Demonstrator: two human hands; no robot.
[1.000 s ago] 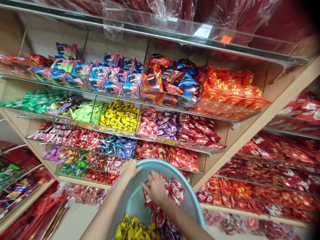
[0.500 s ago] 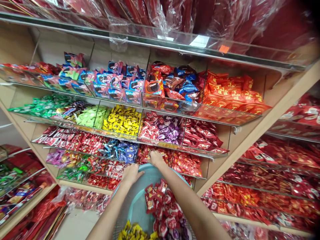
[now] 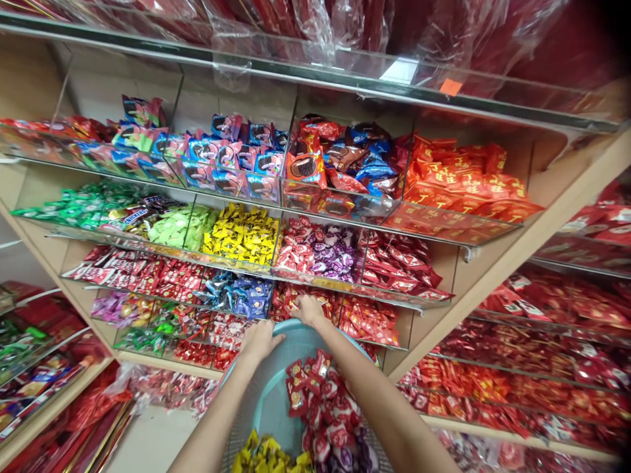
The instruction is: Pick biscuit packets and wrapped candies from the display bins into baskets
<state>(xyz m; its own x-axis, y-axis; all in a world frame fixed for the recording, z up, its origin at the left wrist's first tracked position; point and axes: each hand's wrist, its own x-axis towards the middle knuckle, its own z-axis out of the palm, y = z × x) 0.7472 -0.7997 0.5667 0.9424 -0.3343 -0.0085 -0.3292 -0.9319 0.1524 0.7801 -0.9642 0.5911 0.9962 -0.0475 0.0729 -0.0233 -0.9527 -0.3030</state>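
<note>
A light-blue plastic basket (image 3: 269, 394) is held below the shelves, tilted toward me. My left hand (image 3: 257, 341) is closed over its far left rim, thumb pointing right. Inside lie red-wrapped candies (image 3: 320, 387), some purple ones (image 3: 357, 453) and a heap of yellow-wrapped candies (image 3: 269, 456). Beyond the far rim, my right hand (image 3: 310, 310) reaches to a shelf compartment of red-wrapped candies (image 3: 283, 299). Its fingers are curled down against them, and what they hold, if anything, is hidden. My right forearm crosses over the basket.
Clear-fronted shelves hold yellow candies (image 3: 241, 233), blue packets (image 3: 251, 299), cookie packs (image 3: 305, 167) and red-orange packs (image 3: 458, 174). A wooden side panel (image 3: 493, 263) slants at the right, with more red sweets (image 3: 542, 348) beyond. Plastic-wrapped red goods (image 3: 320, 26) hang over the top glass edge.
The view has shifted very slightly. Both hands and the basket stay in nearly the same place.
</note>
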